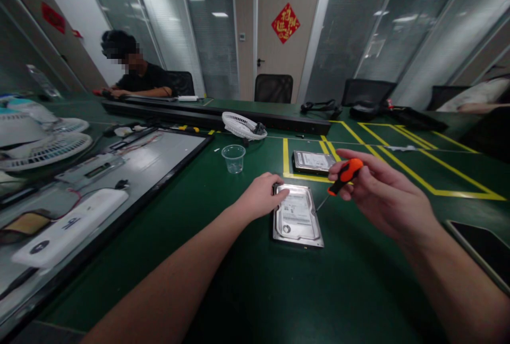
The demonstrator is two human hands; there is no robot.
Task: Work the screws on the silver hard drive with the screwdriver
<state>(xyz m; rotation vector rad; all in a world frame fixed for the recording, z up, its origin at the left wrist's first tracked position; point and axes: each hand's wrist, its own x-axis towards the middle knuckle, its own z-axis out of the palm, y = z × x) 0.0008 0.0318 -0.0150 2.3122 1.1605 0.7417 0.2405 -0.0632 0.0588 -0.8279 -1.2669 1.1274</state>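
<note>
A silver hard drive (298,216) lies flat on the green table (239,301) in front of me. My left hand (266,194) grips its upper left edge, with the thumb on top and the other fingers at the far side. My right hand (374,187) holds an orange and black screwdriver (347,174) between thumb and fingers. The screwdriver's thin shaft slants down to the left, its tip at the drive's right edge. Just behind, a second hard drive (313,160) sits inside a yellow tape outline.
A clear plastic cup (234,159) and a white basket-like part (244,126) stand behind my left hand. Left lies a large panel (159,161) with a white power strip (71,227). A phone (482,251) is at the right. Across the table sits a person (139,76).
</note>
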